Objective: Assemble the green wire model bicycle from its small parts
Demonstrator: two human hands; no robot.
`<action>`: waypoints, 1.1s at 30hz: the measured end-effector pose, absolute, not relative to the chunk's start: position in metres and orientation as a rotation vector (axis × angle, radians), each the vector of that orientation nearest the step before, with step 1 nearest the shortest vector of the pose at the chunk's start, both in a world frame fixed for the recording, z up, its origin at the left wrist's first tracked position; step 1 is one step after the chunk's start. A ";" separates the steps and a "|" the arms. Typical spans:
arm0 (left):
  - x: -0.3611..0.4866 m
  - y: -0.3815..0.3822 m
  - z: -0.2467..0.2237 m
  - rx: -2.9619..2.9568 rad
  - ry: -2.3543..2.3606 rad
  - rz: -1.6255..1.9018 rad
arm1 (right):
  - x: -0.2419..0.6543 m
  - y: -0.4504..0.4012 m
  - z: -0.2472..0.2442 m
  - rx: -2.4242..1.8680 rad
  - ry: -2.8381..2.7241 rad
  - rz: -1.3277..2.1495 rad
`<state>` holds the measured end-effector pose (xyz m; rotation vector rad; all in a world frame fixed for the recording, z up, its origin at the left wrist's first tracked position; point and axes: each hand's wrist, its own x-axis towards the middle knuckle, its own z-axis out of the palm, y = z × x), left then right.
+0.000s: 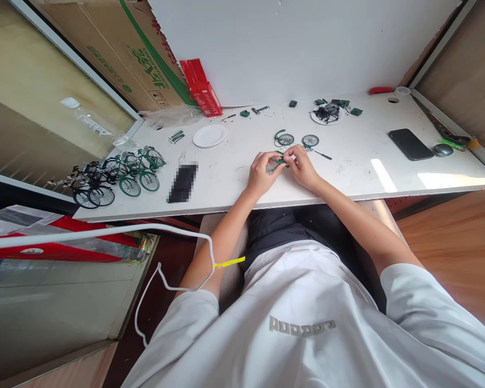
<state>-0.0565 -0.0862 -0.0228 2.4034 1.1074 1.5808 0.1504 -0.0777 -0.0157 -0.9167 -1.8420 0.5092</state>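
Observation:
Over the white table's front half, my left hand [262, 171] and my right hand [302, 167] meet, both closed on a small green part [281, 158]. Its exact shape is mostly hidden by the fingers. Just beyond my hands lie a spoked wheel with a curved green fender [285, 139] and another small wheel [310, 141]. A thin screwdriver [322, 155] rests to the right of my right hand.
Several model bicycles [131, 172] stand at the left, beside a blurred dark phone [182, 182]. Farther back are a white plate [209, 136], a red box [204, 91] and a plate of black parts [327, 113]. A black phone [410, 144] lies right; a white cable [105, 230] hangs at lower left.

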 end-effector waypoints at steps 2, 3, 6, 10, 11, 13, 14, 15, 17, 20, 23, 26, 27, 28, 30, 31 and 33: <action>-0.056 -0.085 -0.023 2.404 1.110 1.587 | 0.151 -0.076 -0.017 -0.879 -1.826 0.518; -0.056 -0.085 -0.024 2.403 1.114 1.584 | 0.151 -0.076 -0.018 -0.870 -1.824 0.520; -0.057 -0.085 -0.024 2.397 1.131 1.561 | 0.152 -0.075 -0.018 -0.865 -1.829 0.529; -0.057 -0.085 -0.023 2.391 1.102 1.573 | 0.153 -0.075 -0.018 -0.871 -1.823 0.545; -0.058 -0.085 -0.023 2.391 1.096 1.577 | 0.153 -0.075 -0.017 -0.871 -1.820 0.547; -0.058 -0.085 -0.023 2.388 1.097 1.580 | 0.154 -0.076 -0.016 -0.869 -1.817 0.550; -0.058 -0.085 -0.023 2.385 1.103 1.578 | 0.154 -0.076 -0.015 -0.869 -1.816 0.552; -0.058 -0.085 -0.023 2.384 1.110 1.575 | 0.154 -0.077 -0.014 -0.871 -1.817 0.552; -0.058 -0.085 -0.023 2.380 1.121 1.576 | 0.154 -0.077 -0.014 -0.875 -1.819 0.551; -0.058 -0.084 -0.023 2.375 1.134 1.585 | 0.153 -0.076 -0.015 -0.877 -1.822 0.541; -0.057 -0.084 -0.023 2.370 1.154 1.584 | 0.153 -0.076 -0.016 -0.874 -1.824 0.535; -0.057 -0.084 -0.023 2.369 1.142 1.592 | 0.152 -0.075 -0.017 -0.876 -1.817 0.542; -0.057 -0.084 -0.023 2.370 1.140 1.594 | 0.152 -0.075 -0.017 -0.877 -1.815 0.546; -0.057 -0.084 -0.023 2.372 1.144 1.592 | 0.152 -0.075 -0.017 -0.878 -1.814 0.551; -0.057 -0.084 -0.024 2.376 1.148 1.592 | 0.152 -0.076 -0.016 -0.880 -1.815 0.559; -0.056 -0.084 -0.024 2.378 1.139 1.599 | 0.152 -0.076 -0.016 -0.882 -1.818 0.562; -0.056 -0.084 -0.024 2.382 1.105 1.620 | 0.152 -0.077 -0.016 -0.886 -1.825 0.561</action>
